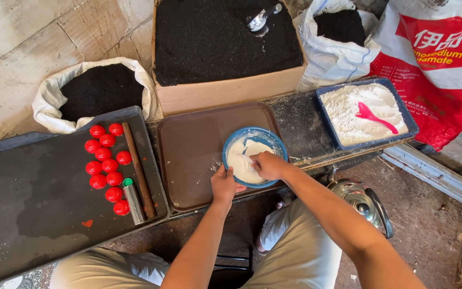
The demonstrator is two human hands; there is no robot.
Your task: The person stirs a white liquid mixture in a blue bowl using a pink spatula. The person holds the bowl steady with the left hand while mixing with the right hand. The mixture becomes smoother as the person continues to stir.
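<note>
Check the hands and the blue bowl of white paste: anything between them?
Nothing visible. The left hand holds the rim of the blue bowl on the brown tray; the right hand is already inside it, on the white paste.

I am sitting low in what looks like a rough, makeshift workshop, not a kitchen. I am facing a bare concrete wall (22, 37) and resting my feet on a dusty, gritty floor (429, 225). Bulk materials are standing all around me: an open cardboard box (225, 91) of black powder, white sacks (49, 101) brimming with the same, and a large red and white printed bag (445, 80). Stained dark trays (33, 203) are serving as my bench, carrying rows of small red balls (105, 163) and a blue tray of white powder (364, 112).
</note>
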